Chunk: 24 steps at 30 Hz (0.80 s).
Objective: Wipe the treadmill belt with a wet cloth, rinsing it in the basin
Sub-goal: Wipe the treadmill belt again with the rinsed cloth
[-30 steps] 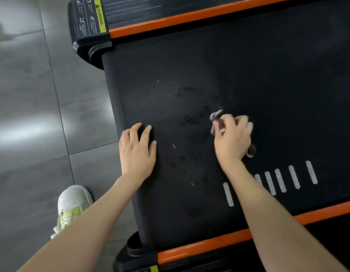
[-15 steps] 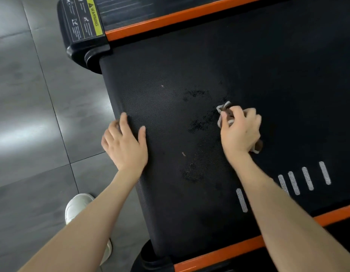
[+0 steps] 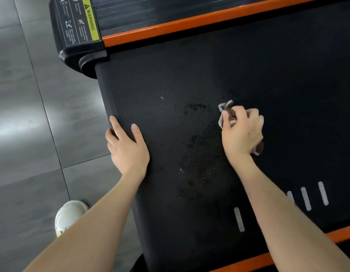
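Right hand (image 3: 241, 134) centre-right, fingers curled round a bunched cloth (image 3: 225, 107) on the black belt (image 3: 170, 75), left hand (image 3: 127, 148) flat, fingers straight, at belt's left edge

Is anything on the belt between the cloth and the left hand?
Nothing visible: between the cloth in the right hand and the left hand, the belt bears only dark patches.
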Tool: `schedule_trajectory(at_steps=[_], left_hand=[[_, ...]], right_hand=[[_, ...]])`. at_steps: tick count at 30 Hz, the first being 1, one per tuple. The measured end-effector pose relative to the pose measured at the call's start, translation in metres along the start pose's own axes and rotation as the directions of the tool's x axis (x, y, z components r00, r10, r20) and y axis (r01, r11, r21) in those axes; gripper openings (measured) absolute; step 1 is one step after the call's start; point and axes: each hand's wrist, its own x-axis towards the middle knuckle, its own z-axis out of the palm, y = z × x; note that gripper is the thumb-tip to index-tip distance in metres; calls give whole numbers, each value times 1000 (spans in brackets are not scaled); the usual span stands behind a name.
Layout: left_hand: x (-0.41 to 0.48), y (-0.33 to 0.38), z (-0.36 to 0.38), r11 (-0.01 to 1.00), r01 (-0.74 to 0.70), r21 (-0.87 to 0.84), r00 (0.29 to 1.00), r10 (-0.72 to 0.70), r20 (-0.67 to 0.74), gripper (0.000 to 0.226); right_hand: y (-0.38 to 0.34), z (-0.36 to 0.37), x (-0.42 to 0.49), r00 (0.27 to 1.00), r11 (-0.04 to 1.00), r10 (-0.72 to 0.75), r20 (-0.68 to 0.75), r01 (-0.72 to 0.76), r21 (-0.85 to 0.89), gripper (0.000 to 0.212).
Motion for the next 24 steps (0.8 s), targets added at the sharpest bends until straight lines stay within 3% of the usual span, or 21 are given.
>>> schedule_trajectory(at_steps=[2,6,9,12,18,21,24], left_hand=[[-1,0,-1,1000,-1,12,1000,1,6,60],[-1,2,-3,999,18,33,999,-20,35,61],[-1,3,-2,998,21,53,999,-23,38,61],[0,3,-2,997,30,68,999,-32,32,61],[-2,5,-4,997,31,76,999,-34,36,60],[-1,6,-4,996,27,89,999,-30,35,61],[-1,5,-2,995,38,96,999,-41,31,60]], right_hand=[[3,-3,-16,999,999,44,-8,-44,-12,17],[26,-28,-88,994,999,23,105,-18,-44,15],[28,-20,-41,992,997,-27,127,36,-73,17],[21,-8,-5,1000,997,29,0,-29,-65,17],[41,-28,-69,992,996,-79,96,83,-38,17],[30,-18,-33,989,997,-60,132,67,-49,20],[2,-2,38,998,999,5,59,-2,-39,23]])
